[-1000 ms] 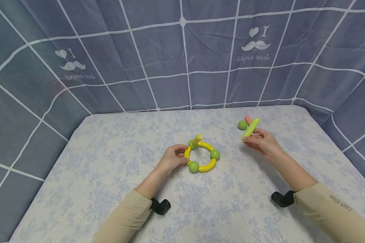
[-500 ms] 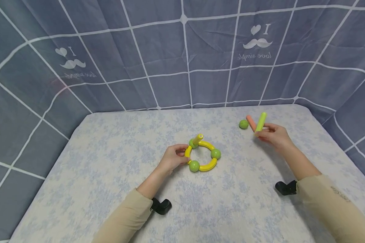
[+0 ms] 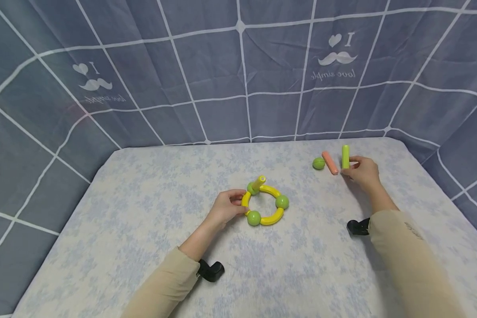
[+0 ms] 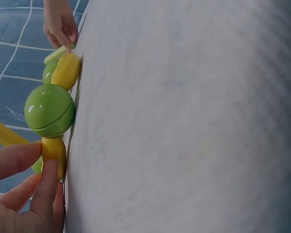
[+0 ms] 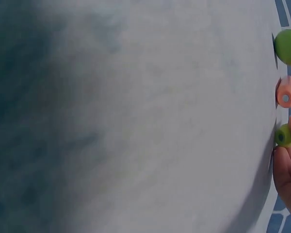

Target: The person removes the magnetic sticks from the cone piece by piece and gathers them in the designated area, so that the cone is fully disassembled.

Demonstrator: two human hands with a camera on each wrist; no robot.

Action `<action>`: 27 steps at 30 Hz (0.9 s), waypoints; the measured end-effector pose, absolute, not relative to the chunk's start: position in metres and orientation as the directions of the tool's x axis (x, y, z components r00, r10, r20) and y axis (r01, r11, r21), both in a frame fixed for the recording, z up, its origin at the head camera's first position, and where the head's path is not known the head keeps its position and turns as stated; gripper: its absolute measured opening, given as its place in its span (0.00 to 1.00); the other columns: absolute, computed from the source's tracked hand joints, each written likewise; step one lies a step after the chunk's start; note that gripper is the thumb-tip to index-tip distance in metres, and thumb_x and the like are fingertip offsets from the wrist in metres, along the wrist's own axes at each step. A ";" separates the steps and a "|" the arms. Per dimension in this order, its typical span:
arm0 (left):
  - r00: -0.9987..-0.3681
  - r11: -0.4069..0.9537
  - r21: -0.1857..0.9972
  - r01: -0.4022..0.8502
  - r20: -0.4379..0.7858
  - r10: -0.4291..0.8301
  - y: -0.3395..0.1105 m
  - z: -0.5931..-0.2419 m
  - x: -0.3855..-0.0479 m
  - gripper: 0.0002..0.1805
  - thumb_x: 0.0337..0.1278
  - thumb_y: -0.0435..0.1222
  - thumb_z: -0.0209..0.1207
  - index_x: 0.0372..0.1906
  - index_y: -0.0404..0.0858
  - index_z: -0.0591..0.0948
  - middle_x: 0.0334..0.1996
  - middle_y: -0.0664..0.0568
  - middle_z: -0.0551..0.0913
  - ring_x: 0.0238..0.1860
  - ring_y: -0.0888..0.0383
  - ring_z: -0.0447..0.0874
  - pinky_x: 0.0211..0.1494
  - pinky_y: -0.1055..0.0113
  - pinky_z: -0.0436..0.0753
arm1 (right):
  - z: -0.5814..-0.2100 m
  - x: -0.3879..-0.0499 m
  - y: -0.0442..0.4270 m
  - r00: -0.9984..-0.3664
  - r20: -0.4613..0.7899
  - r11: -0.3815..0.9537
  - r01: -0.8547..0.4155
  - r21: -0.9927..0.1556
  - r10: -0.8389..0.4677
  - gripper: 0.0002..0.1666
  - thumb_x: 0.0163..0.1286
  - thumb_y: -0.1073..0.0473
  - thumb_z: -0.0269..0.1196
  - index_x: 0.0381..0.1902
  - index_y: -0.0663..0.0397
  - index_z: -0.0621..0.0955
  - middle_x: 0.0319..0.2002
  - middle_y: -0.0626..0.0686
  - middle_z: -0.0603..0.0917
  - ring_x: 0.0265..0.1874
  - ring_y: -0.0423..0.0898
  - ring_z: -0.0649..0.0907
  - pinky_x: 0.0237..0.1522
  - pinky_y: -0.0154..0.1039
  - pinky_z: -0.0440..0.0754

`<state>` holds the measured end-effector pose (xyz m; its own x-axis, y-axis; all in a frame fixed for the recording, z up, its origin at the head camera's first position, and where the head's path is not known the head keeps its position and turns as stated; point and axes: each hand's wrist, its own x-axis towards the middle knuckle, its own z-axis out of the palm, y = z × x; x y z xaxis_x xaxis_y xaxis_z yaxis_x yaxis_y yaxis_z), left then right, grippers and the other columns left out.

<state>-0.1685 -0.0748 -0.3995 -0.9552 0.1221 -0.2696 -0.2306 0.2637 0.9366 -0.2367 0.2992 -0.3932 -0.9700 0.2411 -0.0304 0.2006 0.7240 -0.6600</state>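
A ring of curved yellow pieces (image 3: 272, 218) and green balls (image 3: 282, 202) lies on the table, with a yellow stick (image 3: 259, 181) standing up at a slant from its far left ball. The left hand (image 3: 225, 206) pinches the ring's left yellow piece; in the left wrist view thumb and fingers grip that yellow piece (image 4: 54, 151) below a green ball (image 4: 49, 110). At the far right, the right hand (image 3: 364, 172) pinches the near end of a light green stick (image 3: 345, 157). The right wrist view shows the stick's end (image 5: 282, 136) between its fingertips.
Left of the light green stick lie an orange stick (image 3: 330, 163) and a loose green ball (image 3: 319, 163). The patterned tabletop (image 3: 143, 190) meets a blue-grey checked curtain (image 3: 206, 79) behind. Black devices (image 3: 211, 270) sit at both wrists.
The right hand has moved right and slightly away with the light green stick, which has turned from slanting to nearly straight and come away from the orange stick. The left hand has stayed put.
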 end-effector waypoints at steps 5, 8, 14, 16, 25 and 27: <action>-0.956 0.250 0.940 -0.230 -0.267 0.122 -0.075 -0.401 -0.170 0.28 0.44 0.18 0.63 0.56 0.31 0.76 0.48 0.42 0.74 0.41 0.54 0.74 0.38 0.67 0.82 | -0.397 -0.246 0.298 -0.959 -0.031 0.745 0.238 -0.623 0.281 0.30 0.61 0.63 0.61 0.58 0.75 0.69 0.43 0.70 0.75 0.29 0.51 0.78 0.24 0.34 0.74; -0.957 0.252 0.941 -0.228 -0.264 0.123 -0.075 -0.401 -0.171 0.28 0.44 0.18 0.63 0.56 0.31 0.76 0.48 0.42 0.74 0.42 0.53 0.74 0.38 0.67 0.82 | -0.398 -0.249 0.296 -0.955 -0.027 0.759 0.253 -0.600 0.297 0.29 0.62 0.62 0.60 0.58 0.75 0.70 0.44 0.71 0.75 0.36 0.57 0.77 0.33 0.43 0.76; -0.954 0.249 0.939 -0.236 -0.273 0.124 -0.075 -0.403 -0.170 0.27 0.44 0.19 0.63 0.56 0.31 0.76 0.48 0.42 0.74 0.42 0.53 0.75 0.38 0.68 0.82 | -0.399 -0.249 0.295 -0.958 -0.033 0.773 0.249 -0.584 0.284 0.28 0.63 0.61 0.59 0.56 0.76 0.71 0.47 0.72 0.74 0.45 0.63 0.73 0.46 0.56 0.72; -0.953 0.246 0.939 -0.239 -0.275 0.124 -0.075 -0.403 -0.169 0.28 0.44 0.18 0.63 0.56 0.31 0.76 0.48 0.42 0.74 0.43 0.53 0.75 0.38 0.68 0.82 | -0.399 -0.248 0.294 -0.959 -0.037 0.772 0.250 -0.585 0.282 0.28 0.63 0.61 0.59 0.56 0.76 0.71 0.47 0.72 0.74 0.45 0.63 0.73 0.46 0.56 0.72; -0.954 0.247 0.939 -0.240 -0.276 0.119 -0.075 -0.402 -0.170 0.28 0.43 0.18 0.63 0.55 0.31 0.76 0.47 0.42 0.74 0.43 0.53 0.75 0.37 0.68 0.82 | -0.396 -0.243 0.297 -0.966 -0.033 0.753 0.221 -0.620 0.256 0.27 0.63 0.61 0.59 0.55 0.77 0.72 0.47 0.72 0.74 0.42 0.62 0.76 0.39 0.48 0.77; -0.953 0.249 0.937 -0.246 -0.281 0.116 -0.074 -0.402 -0.170 0.28 0.43 0.18 0.63 0.55 0.31 0.76 0.47 0.42 0.74 0.43 0.52 0.75 0.38 0.69 0.82 | -0.396 -0.241 0.297 -0.967 -0.036 0.740 0.218 -0.636 0.253 0.26 0.63 0.62 0.60 0.54 0.77 0.73 0.47 0.72 0.74 0.38 0.59 0.78 0.34 0.41 0.79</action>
